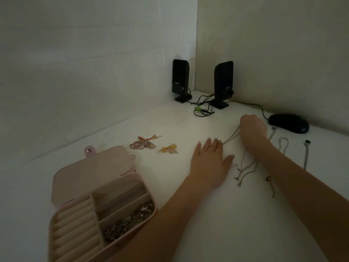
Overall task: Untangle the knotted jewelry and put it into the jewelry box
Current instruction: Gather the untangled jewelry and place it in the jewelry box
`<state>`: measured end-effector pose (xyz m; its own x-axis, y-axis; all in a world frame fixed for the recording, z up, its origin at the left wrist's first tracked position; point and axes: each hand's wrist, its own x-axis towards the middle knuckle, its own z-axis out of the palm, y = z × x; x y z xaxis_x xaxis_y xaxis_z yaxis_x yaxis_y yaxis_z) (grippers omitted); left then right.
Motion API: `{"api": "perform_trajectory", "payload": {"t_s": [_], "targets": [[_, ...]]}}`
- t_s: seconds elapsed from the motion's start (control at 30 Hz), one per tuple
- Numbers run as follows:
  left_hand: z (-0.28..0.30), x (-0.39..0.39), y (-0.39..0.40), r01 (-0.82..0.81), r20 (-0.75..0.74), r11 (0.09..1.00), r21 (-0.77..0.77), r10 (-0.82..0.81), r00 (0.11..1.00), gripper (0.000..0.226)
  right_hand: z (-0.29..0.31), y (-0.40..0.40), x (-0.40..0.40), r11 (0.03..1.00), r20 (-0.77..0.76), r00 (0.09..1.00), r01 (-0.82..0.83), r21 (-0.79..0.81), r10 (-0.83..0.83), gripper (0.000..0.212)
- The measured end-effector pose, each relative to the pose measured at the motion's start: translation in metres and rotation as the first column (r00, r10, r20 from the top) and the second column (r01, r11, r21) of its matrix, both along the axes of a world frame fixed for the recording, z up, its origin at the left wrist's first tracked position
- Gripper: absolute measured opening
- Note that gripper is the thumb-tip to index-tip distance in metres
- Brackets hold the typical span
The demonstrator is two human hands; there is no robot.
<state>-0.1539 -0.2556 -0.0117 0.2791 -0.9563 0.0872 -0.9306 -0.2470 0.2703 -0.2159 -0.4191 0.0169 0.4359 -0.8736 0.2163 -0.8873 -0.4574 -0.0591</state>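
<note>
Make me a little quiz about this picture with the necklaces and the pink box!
1. True or false: the jewelry box is closed.
2. Which hand pinches the silver chain? A) left hand B) right hand
3. What black things stand in the corner?

Key:
1. False, it lies open, with jewelry in one compartment.
2. B. The left hand lies flat on the table beside the chain.
3. Two speakers, near a computer mouse.
</note>
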Motion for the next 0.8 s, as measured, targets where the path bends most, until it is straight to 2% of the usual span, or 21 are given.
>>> {"api": "perform_trajectory", "payload": {"t_s": [0.23,0.3,0.37,0.47,0.57,0.63,0.7,0.73,0.77,0.8], "targets": [[-0.002,0.000,0.002,-0.041,-0.035,0.998,-0.054,0.039,0.999,0.059,-0.001,0.004,0.002,0.996,-0.004,1.000,-0.024,-0.091,0.024,0.021],[-0.002,0.001,0.003,-0.049,-0.052,0.997,-0.067,0.045,0.998,0.059,-0.002,0.005,0.003,0.996,0.075,0.997,-0.022,-0.082,0.028,0.023],[-0.002,0.001,0.004,-0.064,-0.086,0.993,-0.103,0.055,0.995,0.058,0.002,0.009,0.004,0.999,0.243,0.969,-0.037,-0.030,0.044,0.024],[0.007,0.001,0.007,-0.162,-0.343,0.955,-0.250,0.070,0.937,0.060,0.016,0.033,0.009,0.970,0.530,0.838,-0.220,0.107,0.132,0.023],[0.022,0.001,0.009,-0.282,-0.595,0.889,-0.362,0.012,0.803,0.065,0.037,0.076,0.010,0.846,0.709,0.667,-0.497,0.193,0.231,0.020],[0.032,0.002,0.012,-0.341,-0.680,0.858,-0.384,-0.013,0.733,0.052,0.052,0.101,0.006,0.779,0.802,0.548,-0.602,0.178,0.239,0.021],[0.042,0.003,0.018,-0.373,-0.745,0.836,-0.403,-0.063,0.664,0.020,0.066,0.117,-0.001,0.746,0.865,0.446,-0.652,0.136,0.232,0.022],[0.046,0.003,0.025,-0.380,-0.769,0.823,-0.421,-0.103,0.630,0.012,0.072,0.122,-0.005,0.746,0.876,0.419,-0.657,0.112,0.238,0.023],[0.051,0.003,0.033,-0.383,-0.786,0.815,-0.435,-0.136,0.603,0.013,0.077,0.124,-0.009,0.751,0.880,0.406,-0.654,0.093,0.245,0.023],[0.055,0.005,0.043,-0.378,-0.778,0.809,-0.449,-0.146,0.612,0.015,0.081,0.126,-0.013,0.754,0.886,0.396,-0.652,0.086,0.242,0.024]]}}
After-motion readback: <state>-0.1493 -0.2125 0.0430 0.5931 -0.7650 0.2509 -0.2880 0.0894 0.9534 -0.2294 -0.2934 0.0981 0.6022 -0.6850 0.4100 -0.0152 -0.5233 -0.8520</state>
